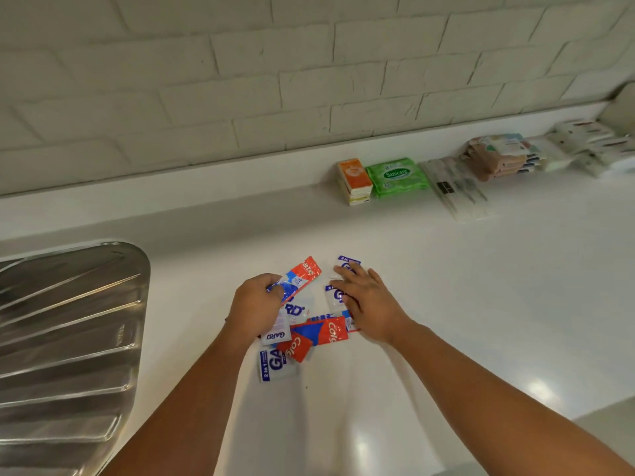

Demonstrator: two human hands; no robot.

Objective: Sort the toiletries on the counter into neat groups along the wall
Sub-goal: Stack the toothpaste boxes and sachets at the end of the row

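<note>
Nearest you, the pile of sachets (319, 333) lies loose on the white bench (481, 304), red Colgate ones crossed over white-and-blue GARD ones, with one GARD sachet (271, 365) sticking out at the pile's near edge. Your left hand (256, 304) is on the pile's left side, fingers curled round a red Colgate sachet (304, 273) that pokes out past the knuckles. Your right hand (371, 304) is on the pile's right side, fingers straight and spread, pressing flat on two GARD sachets (347, 260).

Careful from here. These look slick and they overlap, so a lift with the left may drag a neighbour along. That flat right hand may skate the sachets apart rather than gather them. Mix the two brands in one grab and you'd be sorting twice. Left of the pile is the steel drainer (68, 321), and a sachet flicked that way could slide into its grooves.

No tray, no tub, nothing holds the pile; it's bare on the bench. Beyond the pile and to its right, the groups line up along the brick wall (240, 80). First come the orange boxes (354, 178), stacked and closed, contents unseen. Just beside them is a green Sanicare pack (397, 176), then clear packets (453, 190), a brown stack (494, 159), and blurred white packets (584, 142) farthest off
</note>
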